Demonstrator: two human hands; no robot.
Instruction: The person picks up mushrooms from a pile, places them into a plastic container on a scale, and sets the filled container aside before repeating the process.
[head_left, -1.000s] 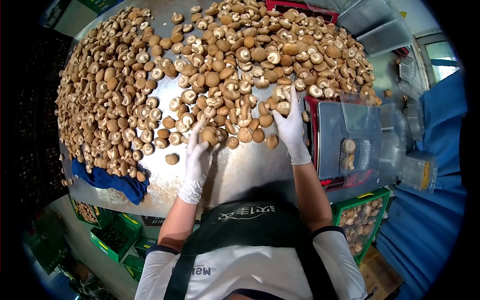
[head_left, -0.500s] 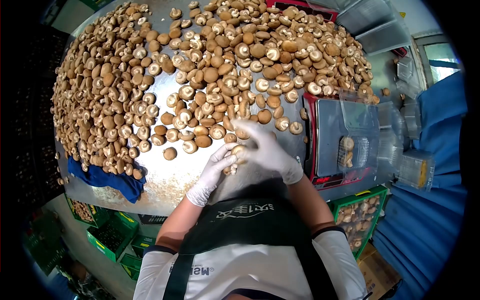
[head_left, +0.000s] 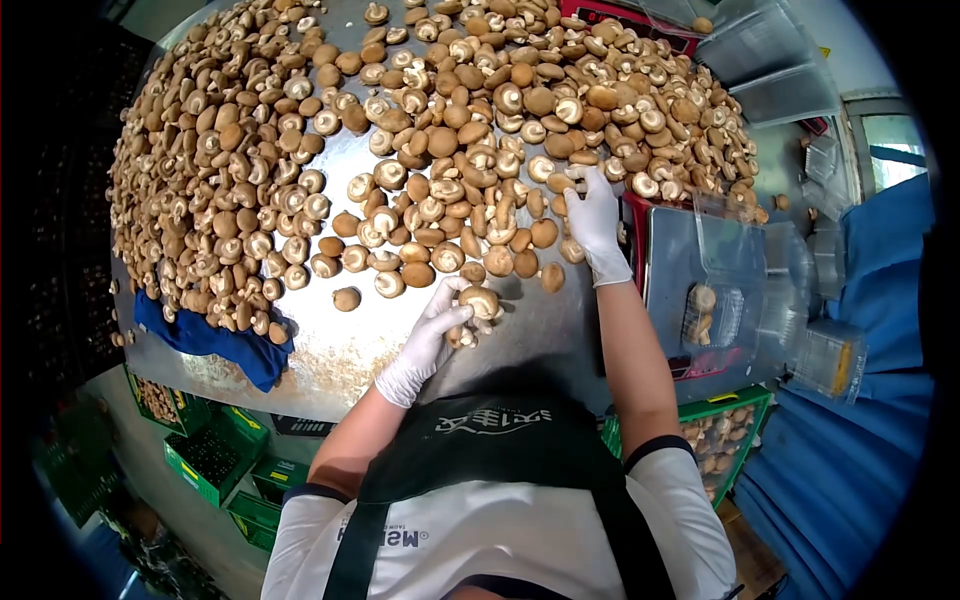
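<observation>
My left hand [head_left: 432,335], in a white glove, is closed around a few shiitake mushrooms [head_left: 480,301] above the near part of the metal table. One brown cap faces up, and pale stems show beneath it. Farther out and to the right, my gloved right hand [head_left: 595,215] reaches to the edge of the mushroom pile [head_left: 690,120]. Its thumb and fingers are apart beside a brown mushroom [head_left: 558,184]; whether they touch it is hard to tell. Loose mushrooms [head_left: 447,257] lie just beyond my left hand.
A red-framed scale [head_left: 665,260] stands to the right, with a clear plastic tray [head_left: 722,310] on it holding mushrooms. More clear trays [head_left: 785,275] are stacked beside it. Another mushroom heap [head_left: 200,170] and a blue cloth [head_left: 215,340] lie left. Green crates [head_left: 220,455] stand below.
My right hand has left my left hand and moved away and right to the mushroom pile. The left hand stays near the same place, with its mushrooms now in plain sight.
</observation>
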